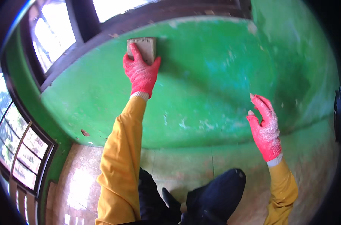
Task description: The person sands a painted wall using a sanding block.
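My left hand (142,73), in a red knitted glove, grips a rectangular grey-beige block (148,48) with dark specks along its upper edge. The block is held against the green painted wall (193,92), a little below the dark window sill. My right hand (264,128) wears the same kind of glove, dusted white, with bare fingertips showing. It holds nothing; thumb and fingers are apart, in front of the lower right part of the wall. Pale worn patches and scuffs mark the paint.
A dark window frame (170,19) runs above the wall. At the left is a barred window (18,140). My bent knee (219,194) in dark trousers is close to the wall, above the tiled floor (184,161). A dark object (339,115) stands at the far right.
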Demonstrator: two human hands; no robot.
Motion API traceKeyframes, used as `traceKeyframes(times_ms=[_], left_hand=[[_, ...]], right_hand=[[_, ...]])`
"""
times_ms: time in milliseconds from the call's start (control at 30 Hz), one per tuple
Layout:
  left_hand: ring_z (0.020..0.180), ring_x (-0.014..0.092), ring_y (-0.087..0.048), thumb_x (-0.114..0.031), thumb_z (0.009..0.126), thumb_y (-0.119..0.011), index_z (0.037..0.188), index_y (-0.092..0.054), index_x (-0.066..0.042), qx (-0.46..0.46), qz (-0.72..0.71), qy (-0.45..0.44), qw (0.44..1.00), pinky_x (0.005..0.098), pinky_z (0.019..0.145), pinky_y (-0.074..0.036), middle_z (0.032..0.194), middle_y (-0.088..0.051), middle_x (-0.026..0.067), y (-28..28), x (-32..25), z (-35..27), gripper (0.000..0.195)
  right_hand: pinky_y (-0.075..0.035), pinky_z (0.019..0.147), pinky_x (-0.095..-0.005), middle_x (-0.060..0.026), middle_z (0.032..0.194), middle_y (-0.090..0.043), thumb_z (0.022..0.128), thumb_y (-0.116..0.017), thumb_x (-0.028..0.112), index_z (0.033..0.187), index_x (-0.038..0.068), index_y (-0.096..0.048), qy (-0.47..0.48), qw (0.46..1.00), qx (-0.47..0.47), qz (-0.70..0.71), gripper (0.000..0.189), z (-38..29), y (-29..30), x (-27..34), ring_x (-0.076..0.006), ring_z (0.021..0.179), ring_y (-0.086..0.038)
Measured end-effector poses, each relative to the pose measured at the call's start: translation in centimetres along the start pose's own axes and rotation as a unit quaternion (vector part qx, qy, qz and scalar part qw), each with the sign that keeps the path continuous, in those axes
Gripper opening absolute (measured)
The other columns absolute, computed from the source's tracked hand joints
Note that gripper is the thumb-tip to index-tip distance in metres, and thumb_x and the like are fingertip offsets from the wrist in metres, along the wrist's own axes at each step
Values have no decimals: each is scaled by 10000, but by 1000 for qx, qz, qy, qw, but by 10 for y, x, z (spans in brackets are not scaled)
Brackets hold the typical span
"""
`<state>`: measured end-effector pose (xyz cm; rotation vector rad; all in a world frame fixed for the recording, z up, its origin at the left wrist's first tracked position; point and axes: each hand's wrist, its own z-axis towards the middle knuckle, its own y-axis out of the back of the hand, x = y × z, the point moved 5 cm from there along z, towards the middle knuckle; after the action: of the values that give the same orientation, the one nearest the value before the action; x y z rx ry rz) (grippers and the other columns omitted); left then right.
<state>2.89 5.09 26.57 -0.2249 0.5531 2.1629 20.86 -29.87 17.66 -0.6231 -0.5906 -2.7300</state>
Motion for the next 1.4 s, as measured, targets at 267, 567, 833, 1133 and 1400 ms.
traceKeyframes(times_ms=[267,567,833,1133,1400], left_hand=[[1219,522,-454,-430,710,-805,1475,-373,-63,-67,34,-132,988,567,1022,-389,1366,-413,348,-27,-21,-35,953],[1231,486,-453,-403,672,-838,1488,-361,-94,-49,54,-133,988,565,1013,-402,1402,-395,300,0,-23,32,995],[1127,481,-545,-299,578,-865,1375,-506,-117,-43,-54,-315,947,551,907,-485,1300,-501,290,-55,14,-100,893],[1223,471,-462,-329,693,-826,1455,-420,-117,-161,-35,-97,982,526,1013,-414,1375,-441,276,19,-41,86,889],[1057,413,-615,-237,571,-841,1367,-537,-288,37,-79,-354,931,532,894,-504,1244,-561,234,-58,37,-117,853]], right_hand=[[-461,1029,-433,-129,1311,-572,834,-696,59,1374,109,-567,315,930,-51,-184,558,202,-33,32,-334,1225,-534],[-292,1181,-504,-108,1485,-453,827,-700,205,1466,151,-468,302,889,-142,-312,682,276,-91,-57,-336,1353,-424],[-326,1159,-512,-124,1359,-509,819,-708,184,1444,152,-503,301,874,-199,-326,659,271,-86,-62,-343,1285,-468],[-340,1139,-520,-116,1284,-521,811,-714,146,1443,181,-520,289,880,-188,-328,661,261,-83,-60,-362,1244,-476],[-347,1140,-519,-108,1266,-525,809,-716,121,1443,188,-523,291,873,-200,-336,665,265,-86,-60,-349,1234,-483]])
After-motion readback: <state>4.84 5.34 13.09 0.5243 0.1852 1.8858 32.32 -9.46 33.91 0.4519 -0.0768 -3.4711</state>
